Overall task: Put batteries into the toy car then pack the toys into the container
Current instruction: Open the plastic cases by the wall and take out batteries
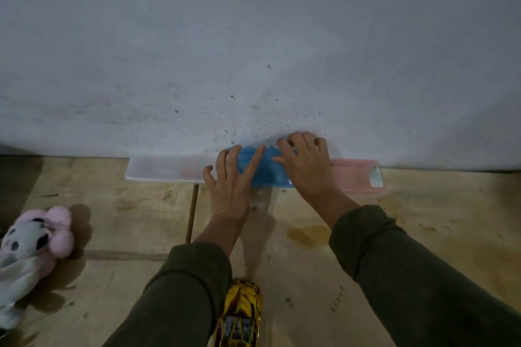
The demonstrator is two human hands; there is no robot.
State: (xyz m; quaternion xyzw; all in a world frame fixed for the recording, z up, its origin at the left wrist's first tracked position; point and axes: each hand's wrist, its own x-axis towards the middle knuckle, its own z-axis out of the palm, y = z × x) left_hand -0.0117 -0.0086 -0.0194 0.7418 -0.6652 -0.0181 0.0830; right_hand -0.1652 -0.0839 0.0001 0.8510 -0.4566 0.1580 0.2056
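Note:
A shiny gold toy car [239, 315] stands on the wooden floor at the bottom, between my forearms. At the foot of the wall lies a blue plastic container [269, 170], mostly hidden by my hands. My left hand [229, 183] rests flat on its left part with the fingers spread. My right hand [307, 166] covers its right part, with the fingers curled over its far edge against the wall. A pink and white plush toy [31, 251] lies at the far left. No batteries are visible.
A white translucent flat piece [163, 169] lies along the wall left of the blue container, and a pink one [356, 176] to its right. A thin wooden stick [193, 214] lies on the floor near my left wrist. The grey wall [253, 51] fills the upper view.

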